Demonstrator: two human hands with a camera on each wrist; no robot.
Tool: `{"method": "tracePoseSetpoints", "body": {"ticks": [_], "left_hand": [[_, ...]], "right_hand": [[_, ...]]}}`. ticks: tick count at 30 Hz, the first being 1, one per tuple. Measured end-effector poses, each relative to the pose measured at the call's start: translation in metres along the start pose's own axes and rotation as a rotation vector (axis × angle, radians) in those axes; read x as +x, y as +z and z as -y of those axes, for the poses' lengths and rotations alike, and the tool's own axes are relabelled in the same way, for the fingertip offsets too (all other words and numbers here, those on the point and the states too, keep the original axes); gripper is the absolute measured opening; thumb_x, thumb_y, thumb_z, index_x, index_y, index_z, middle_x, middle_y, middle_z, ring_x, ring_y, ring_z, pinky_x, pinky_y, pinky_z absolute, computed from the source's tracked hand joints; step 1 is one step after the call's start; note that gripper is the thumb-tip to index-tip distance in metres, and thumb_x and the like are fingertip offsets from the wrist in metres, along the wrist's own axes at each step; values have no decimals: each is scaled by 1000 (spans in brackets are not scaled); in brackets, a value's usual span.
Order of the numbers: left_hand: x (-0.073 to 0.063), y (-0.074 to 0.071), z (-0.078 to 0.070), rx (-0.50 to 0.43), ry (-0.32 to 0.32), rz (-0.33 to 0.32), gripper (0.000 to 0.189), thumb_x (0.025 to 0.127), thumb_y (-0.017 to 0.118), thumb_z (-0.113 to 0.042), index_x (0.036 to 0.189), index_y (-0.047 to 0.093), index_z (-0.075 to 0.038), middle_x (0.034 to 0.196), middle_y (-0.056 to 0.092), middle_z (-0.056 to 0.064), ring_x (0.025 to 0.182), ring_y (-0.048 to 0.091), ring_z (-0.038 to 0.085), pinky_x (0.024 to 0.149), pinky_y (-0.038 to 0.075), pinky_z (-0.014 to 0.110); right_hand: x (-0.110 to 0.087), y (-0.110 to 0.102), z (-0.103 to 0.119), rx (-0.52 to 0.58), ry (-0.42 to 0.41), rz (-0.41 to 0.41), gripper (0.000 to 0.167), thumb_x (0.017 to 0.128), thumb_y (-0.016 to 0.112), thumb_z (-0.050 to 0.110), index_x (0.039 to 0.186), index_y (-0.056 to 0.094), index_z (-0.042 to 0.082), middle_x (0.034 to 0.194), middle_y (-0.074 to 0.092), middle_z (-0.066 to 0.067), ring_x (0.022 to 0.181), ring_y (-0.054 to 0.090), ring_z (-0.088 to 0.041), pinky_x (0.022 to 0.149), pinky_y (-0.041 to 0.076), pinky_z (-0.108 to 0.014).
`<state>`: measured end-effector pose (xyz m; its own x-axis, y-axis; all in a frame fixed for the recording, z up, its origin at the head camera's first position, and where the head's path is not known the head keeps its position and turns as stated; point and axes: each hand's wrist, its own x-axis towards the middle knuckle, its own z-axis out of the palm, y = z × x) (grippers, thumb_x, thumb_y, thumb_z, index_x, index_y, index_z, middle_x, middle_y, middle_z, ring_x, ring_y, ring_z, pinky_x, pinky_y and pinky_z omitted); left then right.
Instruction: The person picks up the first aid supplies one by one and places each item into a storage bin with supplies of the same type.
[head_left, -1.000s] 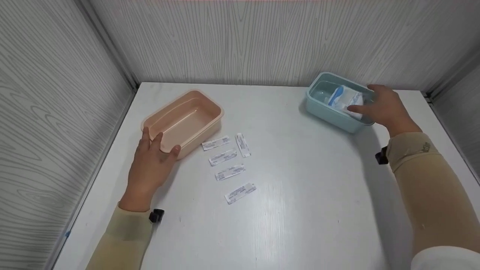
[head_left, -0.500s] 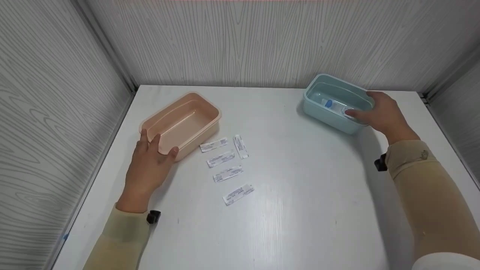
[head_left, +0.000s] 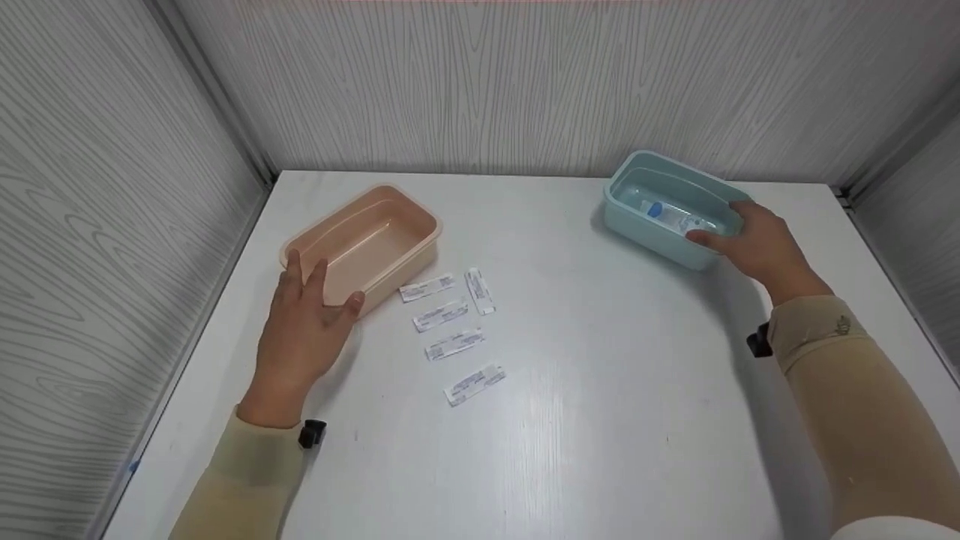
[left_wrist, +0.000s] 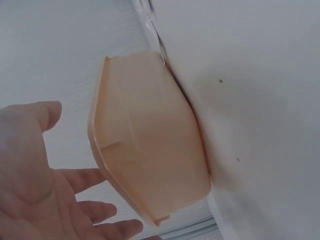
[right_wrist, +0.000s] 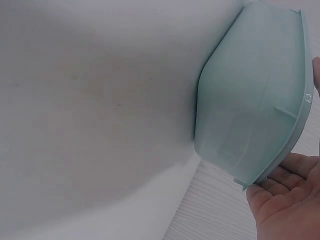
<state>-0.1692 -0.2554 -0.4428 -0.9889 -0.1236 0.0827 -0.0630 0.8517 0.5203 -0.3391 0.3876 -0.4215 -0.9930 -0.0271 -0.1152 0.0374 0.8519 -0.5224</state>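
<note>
In the head view a peach plastic bin (head_left: 375, 259) sits on the left side of the table. My left hand (head_left: 300, 330) is at its near end, fingers spread over the rim and thumb beside the wall; the left wrist view shows its palm (left_wrist: 22, 175) with nothing held. On the right stands a light blue bin (head_left: 652, 232) with a white, blue-printed packet (head_left: 679, 217) lying in it. My right hand (head_left: 769, 247) is at that bin's right end, thumb over the near side. In the right wrist view its relaxed fingers (right_wrist: 290, 175) are at the rim.
Several small white printed strips, like wrapped adhesive bandages (head_left: 440, 316), lie on the white table (head_left: 585, 360) right of the peach bin. Wood-grain panels (head_left: 480, 82) stand behind the table and at both sides.
The white packet has gone from near my right thumb down into the blue bin. My right hand has since shifted slightly toward me. The left hand stays almost where it was.
</note>
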Motion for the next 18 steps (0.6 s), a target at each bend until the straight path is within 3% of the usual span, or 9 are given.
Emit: {"method": "tracePoseSetpoints", "body": {"ticks": [4,10,14,18], "left_hand": [[-7,1,-10,-10,68,-70,83,113,64,-52,176,37,-5,191,10,23,169,29,58,126,36,83],[-16,5,-25,-37,232,-199,71,106,78,-35,163,54,0,182,36,22,161,46,50,127,44,73],[-22,9,-37,-35,320,-211,69,100,86,-31,157,60,-1,169,54,20,155,54,46,128,47,65],[-30,15,-46,-32,351,-172,73,95,93,-33,155,62,-5,161,61,17,150,58,41,129,49,59]], "right_hand": [[-8,2,-1,2,-8,-17,128,93,75,83,174,31,-6,177,37,-36,163,36,-61,129,32,-81],[-18,8,2,29,-3,-36,129,93,74,84,175,30,-6,177,38,-36,161,39,-61,129,33,-81],[-23,11,1,34,7,-42,133,91,73,86,176,27,-5,178,34,-37,163,36,-62,130,32,-80],[-31,14,1,37,7,-48,131,93,75,83,176,27,-6,180,31,-37,165,34,-61,131,31,-79]]}}
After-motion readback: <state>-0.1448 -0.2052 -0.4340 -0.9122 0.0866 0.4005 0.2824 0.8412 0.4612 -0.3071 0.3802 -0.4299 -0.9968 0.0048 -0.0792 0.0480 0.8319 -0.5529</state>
